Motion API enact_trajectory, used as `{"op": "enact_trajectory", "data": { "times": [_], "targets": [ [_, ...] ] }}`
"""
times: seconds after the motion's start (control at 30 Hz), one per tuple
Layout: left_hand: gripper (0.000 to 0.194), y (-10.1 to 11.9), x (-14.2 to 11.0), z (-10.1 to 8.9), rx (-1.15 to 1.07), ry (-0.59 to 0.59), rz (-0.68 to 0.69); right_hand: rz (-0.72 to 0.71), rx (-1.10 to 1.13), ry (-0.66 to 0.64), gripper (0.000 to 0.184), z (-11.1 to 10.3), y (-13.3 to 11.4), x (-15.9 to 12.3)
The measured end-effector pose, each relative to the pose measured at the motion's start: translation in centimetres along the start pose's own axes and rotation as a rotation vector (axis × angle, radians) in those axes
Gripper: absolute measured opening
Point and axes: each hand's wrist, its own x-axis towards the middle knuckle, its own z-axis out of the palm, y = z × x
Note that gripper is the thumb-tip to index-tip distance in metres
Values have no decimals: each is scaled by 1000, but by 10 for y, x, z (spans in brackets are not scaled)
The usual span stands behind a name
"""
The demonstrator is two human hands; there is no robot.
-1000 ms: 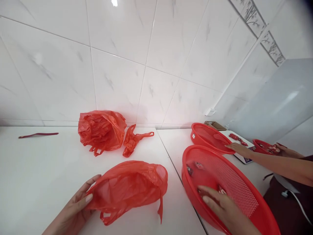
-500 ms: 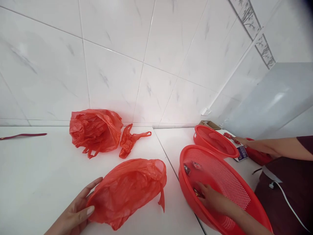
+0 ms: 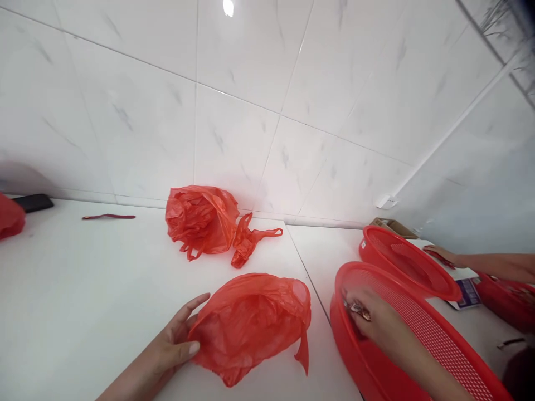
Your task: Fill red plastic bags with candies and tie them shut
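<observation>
A thin red plastic bag (image 3: 251,328) lies on the white table with its mouth open toward me. My left hand (image 3: 178,340) grips the bag's left edge, thumb in front and fingers behind. Inside the near red plastic basket (image 3: 422,312), which has mesh sides, is my right hand (image 3: 368,312). Its fingers are closed around small shiny wrapped packets (image 3: 358,309), whose contents I cannot make out. The wrist and forearm cover part of the basket's floor.
Behind are a crumpled bundle of red bags (image 3: 200,217) and a smaller red bag (image 3: 246,242). A dark red strap (image 3: 111,216) and black phone-like object (image 3: 35,203) lie left. At right stand another red basket (image 3: 401,250), a blue-and-white box (image 3: 466,292) and a co-worker's hand (image 3: 443,255).
My right hand has moved to the basket's far-left side, and packets now show in its fingers. The view has swung left. My left hand keeps its grip on the bag.
</observation>
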Motion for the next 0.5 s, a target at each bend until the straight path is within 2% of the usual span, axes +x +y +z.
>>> {"op": "enact_trajectory", "data": {
  "times": [0.13,0.2,0.27,0.37,0.43,0.5],
  "targets": [
    [76,4,-1,-1,8,-80,-14,-210,125,-281,16,-6,-71,-4],
    [71,5,-1,-1,17,-88,-4,-384,106,-424,20,6,-101,-3],
    [68,4,-1,0,27,-88,8,-552,48,-519,21,28,-119,5],
    [68,-1,0,0,29,-53,29,-747,-105,-540,22,66,-126,25],
    [70,-4,2,-1,26,-23,46,-814,-235,-470,24,84,-126,38],
    [71,-7,4,-2,34,9,57,-867,-307,-369,25,89,-127,47]
  ]
}}
